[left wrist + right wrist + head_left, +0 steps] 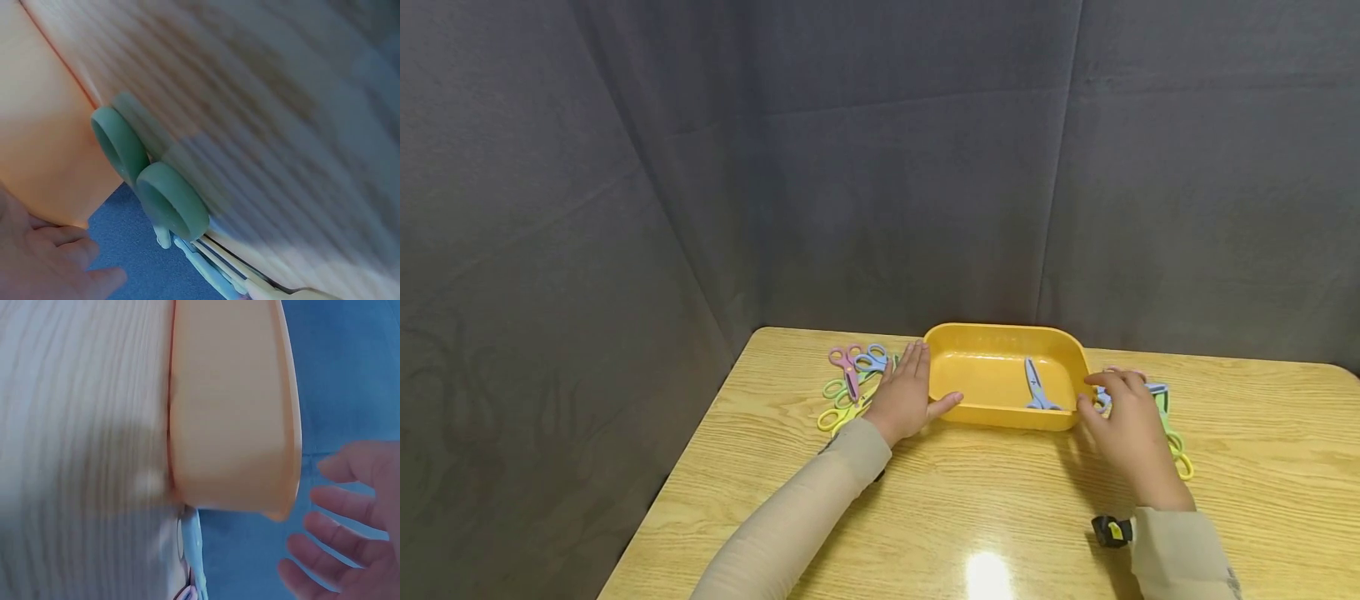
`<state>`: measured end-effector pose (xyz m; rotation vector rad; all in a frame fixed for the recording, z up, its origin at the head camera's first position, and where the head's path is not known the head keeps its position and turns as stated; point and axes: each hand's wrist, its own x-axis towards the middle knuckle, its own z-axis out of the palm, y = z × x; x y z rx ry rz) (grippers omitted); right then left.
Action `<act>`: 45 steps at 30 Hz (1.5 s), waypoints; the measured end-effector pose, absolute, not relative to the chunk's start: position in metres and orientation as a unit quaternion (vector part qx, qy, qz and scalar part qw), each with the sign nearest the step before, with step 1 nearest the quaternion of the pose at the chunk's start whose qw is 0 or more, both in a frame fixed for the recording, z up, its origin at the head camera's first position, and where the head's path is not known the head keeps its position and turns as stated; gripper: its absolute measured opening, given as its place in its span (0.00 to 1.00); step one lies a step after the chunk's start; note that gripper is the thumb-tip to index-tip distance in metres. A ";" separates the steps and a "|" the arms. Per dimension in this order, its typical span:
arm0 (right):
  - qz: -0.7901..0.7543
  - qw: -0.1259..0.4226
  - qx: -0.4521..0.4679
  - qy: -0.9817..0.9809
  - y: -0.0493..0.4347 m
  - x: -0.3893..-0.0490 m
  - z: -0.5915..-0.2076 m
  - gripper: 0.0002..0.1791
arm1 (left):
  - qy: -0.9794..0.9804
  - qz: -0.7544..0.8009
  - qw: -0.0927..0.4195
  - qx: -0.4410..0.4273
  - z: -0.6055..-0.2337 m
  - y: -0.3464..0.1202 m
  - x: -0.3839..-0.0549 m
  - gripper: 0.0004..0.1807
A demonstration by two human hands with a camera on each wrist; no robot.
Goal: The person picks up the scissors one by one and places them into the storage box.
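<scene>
A yellow plastic tray (992, 417) stands near the table's back edge, with one pair of blue-handled scissors (1036, 387) lying inside toward its right end. My left hand (910, 392) rests against the tray's left end, fingers straight and thumb at the front rim. At the right end my right hand (1127, 429) has its fingers spread and slightly bent close to the rim. In the right wrist view those fingers (325, 550) stand apart from the tray wall (234, 406), holding nothing.
Several craft scissors in pink, blue, green and yellow (846, 375) lie left of the tray, partly under my left hand. More scissors (1176, 442) lie to the right, partly behind my right hand. A grey curtain (887, 167) hangs behind the wooden table (1000, 508).
</scene>
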<state>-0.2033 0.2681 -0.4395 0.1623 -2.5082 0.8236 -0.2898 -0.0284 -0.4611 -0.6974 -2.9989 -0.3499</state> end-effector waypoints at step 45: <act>0.258 0.078 -0.178 -0.946 0.324 -0.188 -0.453 0.37 | -0.965 -0.135 0.015 -0.225 -0.466 -0.027 -0.292 0.56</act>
